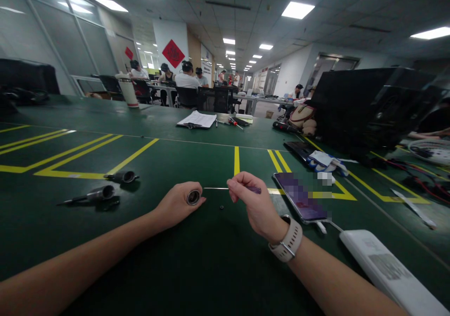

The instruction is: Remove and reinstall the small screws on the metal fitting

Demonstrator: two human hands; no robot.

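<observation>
My left hand (181,205) is wrapped round a metal cylinder (193,197), its round hollow end turned toward me. In my right hand (253,201) is a thin screwdriver (216,189) with a purple handle, pinched between the fingers. The shaft points left and its end is at the left hand; I cannot tell whether it touches the cylinder. A tiny dark ring-shaped piece (221,207) lies on the table between the hands. To the left rest a hollow metal part with a long pointed shank (100,194) and a shorter hollow metal part (123,177).
A phone (298,199) and a white power strip (390,264) lie on the right of the green table (168,269). Gloves (325,160) and a large black case (369,105) are beyond. At the back are a clipboard (197,119), red-handled screwdriver (234,122) and tumbler (128,91).
</observation>
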